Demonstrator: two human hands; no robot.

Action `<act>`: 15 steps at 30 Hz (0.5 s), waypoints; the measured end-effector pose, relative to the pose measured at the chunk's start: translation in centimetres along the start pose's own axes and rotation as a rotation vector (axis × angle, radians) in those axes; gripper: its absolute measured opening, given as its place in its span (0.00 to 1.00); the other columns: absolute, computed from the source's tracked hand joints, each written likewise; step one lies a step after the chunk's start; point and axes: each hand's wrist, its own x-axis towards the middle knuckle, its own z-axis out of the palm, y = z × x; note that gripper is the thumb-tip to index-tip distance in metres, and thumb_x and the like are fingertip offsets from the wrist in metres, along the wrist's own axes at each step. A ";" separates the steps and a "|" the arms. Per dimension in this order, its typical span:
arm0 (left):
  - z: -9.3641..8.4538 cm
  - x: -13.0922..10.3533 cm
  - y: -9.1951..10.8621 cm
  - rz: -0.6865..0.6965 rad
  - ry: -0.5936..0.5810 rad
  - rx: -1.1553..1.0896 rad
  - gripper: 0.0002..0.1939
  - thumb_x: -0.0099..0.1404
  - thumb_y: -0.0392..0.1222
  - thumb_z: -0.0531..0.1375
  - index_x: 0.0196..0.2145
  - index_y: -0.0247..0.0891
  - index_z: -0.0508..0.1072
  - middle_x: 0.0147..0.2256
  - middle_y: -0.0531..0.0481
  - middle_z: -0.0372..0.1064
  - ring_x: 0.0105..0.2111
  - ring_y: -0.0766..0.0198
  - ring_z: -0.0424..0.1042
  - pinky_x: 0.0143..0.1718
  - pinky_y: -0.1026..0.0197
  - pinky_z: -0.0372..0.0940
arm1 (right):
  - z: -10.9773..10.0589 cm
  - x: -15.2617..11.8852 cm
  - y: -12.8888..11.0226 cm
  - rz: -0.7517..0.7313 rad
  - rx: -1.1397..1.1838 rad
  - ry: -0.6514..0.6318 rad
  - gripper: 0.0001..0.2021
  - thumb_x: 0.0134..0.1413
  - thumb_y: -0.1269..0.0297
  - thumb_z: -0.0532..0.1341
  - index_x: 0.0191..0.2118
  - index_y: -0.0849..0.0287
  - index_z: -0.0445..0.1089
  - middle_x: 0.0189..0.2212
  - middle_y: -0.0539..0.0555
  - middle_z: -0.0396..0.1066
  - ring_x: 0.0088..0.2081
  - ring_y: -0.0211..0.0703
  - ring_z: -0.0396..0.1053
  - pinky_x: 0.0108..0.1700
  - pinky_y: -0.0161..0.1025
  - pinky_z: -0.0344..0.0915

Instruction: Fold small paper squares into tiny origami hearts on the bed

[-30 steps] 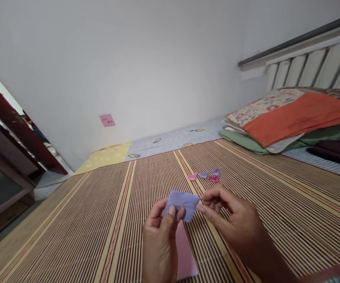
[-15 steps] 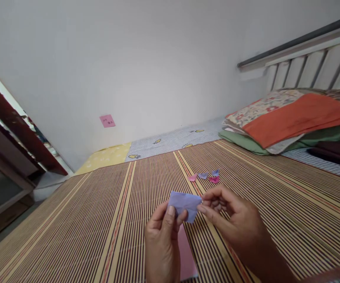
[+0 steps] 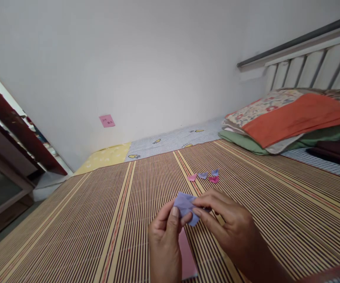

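Observation:
A creased purple paper is held up between both hands above the striped mat. My left hand pinches its left side between thumb and fingers. On the right side, the thumb and forefinger of my right hand close on the paper's edge and cover part of it. Beneath my left hand lies a pink sheet or pad, partly hidden. Beyond the hands, small folded papers rest on the mat: a light pink one, a grey-blue one, a blue one and a magenta one.
Folded bedding with an orange cover is stacked at the right, near a white slatted headboard. A pink note is stuck to the wall. A dark red door frame stands at the left.
The purple paper has become more bunched and tilted. My right hand's fingertips have moved left and now cover more of its right side; my left hand has shifted slightly right.

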 end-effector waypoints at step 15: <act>0.7 -0.6 1.2 0.051 -0.109 0.311 0.17 0.63 0.52 0.67 0.43 0.38 0.84 0.34 0.44 0.81 0.28 0.60 0.77 0.31 0.62 0.73 | -0.2 -0.1 0.3 0.121 0.046 -0.088 0.08 0.66 0.68 0.58 0.34 0.55 0.70 0.34 0.52 0.70 0.38 0.46 0.69 0.40 0.43 0.64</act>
